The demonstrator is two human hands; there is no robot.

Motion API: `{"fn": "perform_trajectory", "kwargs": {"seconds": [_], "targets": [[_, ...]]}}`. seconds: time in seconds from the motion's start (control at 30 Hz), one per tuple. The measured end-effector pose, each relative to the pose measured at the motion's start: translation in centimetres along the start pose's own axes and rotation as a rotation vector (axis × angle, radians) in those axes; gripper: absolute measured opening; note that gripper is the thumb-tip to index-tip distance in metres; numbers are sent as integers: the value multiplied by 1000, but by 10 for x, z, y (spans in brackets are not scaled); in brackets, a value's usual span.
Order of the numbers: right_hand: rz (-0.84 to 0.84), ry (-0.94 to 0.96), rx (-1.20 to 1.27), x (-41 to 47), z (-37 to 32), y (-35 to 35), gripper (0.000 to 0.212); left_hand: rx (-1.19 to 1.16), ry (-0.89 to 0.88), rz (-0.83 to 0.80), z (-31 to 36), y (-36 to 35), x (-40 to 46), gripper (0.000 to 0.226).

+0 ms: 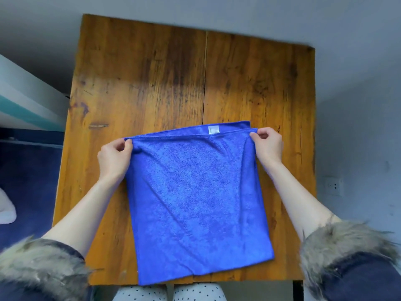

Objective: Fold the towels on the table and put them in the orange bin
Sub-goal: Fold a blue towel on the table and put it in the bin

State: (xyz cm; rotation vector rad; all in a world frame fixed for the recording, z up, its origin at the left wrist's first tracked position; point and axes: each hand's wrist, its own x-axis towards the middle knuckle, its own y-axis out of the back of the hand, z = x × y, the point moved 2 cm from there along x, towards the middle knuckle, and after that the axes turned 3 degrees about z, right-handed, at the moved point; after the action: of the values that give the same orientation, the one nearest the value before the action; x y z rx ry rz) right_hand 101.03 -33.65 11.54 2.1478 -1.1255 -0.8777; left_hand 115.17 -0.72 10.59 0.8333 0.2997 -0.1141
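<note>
Blue towel (195, 203) spread on wooden bench (141, 83), folded once, upper layer's far hem lying just short of lower layer's far hem. Small white label (213, 129) sewn at far edge between the two hems, right of centre; print on it too small to read. Long axis of towel running from near edge of bench toward far side, near end overhanging bench edge above spotted trousers (169, 293). Left hand (115, 157) at far left corner of upper layer, thumb and fingers pinched shut on hem. Right hand (268, 147) at far right corner, likewise pinched shut on hem. Both grips at the same far edge, towel body stretched between and below them, forearms flanking its long sides. Fur-trimmed dark sleeves (347, 246) pushed back at both elbows. Blue floor covering (28, 181) left of bench.
</note>
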Motion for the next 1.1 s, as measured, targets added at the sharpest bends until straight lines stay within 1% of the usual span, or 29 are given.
{"fn": "perform_trajectory", "kwargs": {"seconds": [0.1, 0.17, 0.27, 0.33, 0.43, 0.47, 0.53, 0.6, 0.7, 0.83, 0.97, 1.1], "targets": [[-38, 215, -41, 3, -9, 5, 8, -74, 46, 23, -1, 0, 0, 15], [-114, 301, -115, 10, -15, 1, 7, -99, 62, 39, 0, 0, 1, 17], [-207, 331, -181, 22, -24, -9, 8, -21, 5, 13, 3, 0, 5, 15], [-210, 325, -168, 26, -28, -12, 9, 83, -67, -17, 3, 0, 10, 13], [-222, 322, -146, 28, -30, -15, 4, 173, -110, -79, 5, 1, 18, 10], [-230, 326, -137, 28, -30, -15, 6, 198, -128, -93, 6, 1, 20, 9], [-238, 334, -126, 27, -31, -16, 9, 223, -154, -98, 7, 1, 22, 8], [-236, 307, -100, 27, -30, -17, 8, 204, -125, -96, 7, 0, 21, 8], [-235, 164, 45, 27, -26, -18, 7, 152, -19, -102, 5, -1, 22, 7], [-222, 0, 245, 22, -25, -7, 15, 20, 70, -160, 0, 8, 29, 11], [-213, -105, 440, 7, -30, 21, 5, -226, 86, -268, -1, 32, 29, 17], [-192, -122, 651, -19, -49, 60, 6, -523, 66, -299, 16, 65, 25, 21]]}}
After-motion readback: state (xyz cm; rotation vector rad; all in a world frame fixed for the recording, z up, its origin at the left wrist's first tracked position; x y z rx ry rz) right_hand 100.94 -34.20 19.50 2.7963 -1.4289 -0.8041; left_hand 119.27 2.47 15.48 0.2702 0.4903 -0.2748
